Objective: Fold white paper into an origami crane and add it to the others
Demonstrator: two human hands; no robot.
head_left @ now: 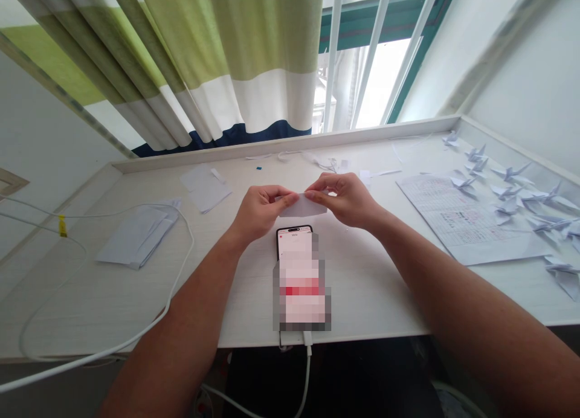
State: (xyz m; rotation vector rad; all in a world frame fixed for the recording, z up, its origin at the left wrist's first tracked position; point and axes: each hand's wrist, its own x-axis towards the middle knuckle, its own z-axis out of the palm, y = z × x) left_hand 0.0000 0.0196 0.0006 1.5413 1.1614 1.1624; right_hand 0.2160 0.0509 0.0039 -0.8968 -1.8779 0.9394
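Observation:
A small piece of white paper (302,206) is stretched between my two hands, just beyond the top end of a phone (294,229). My left hand (260,209) pinches its upper edge between thumb and curled fingers. From the other side, my right hand (347,196) pinches the same edge, the two thumb tips almost meeting. The paper's lower edge hangs free, facing me. The phone lies on the white desk (362,285) with its screen lit and mostly blurred out, a white cable plugged into its near end.
Several folded paper cranes (505,191) sit at the right, one on a written sheet (480,225). Paper stacks (140,234) and loose sheets (206,188) lie left. Paper strips (326,163) are scattered behind my hands. A white cable (181,273) loops across my left forearm.

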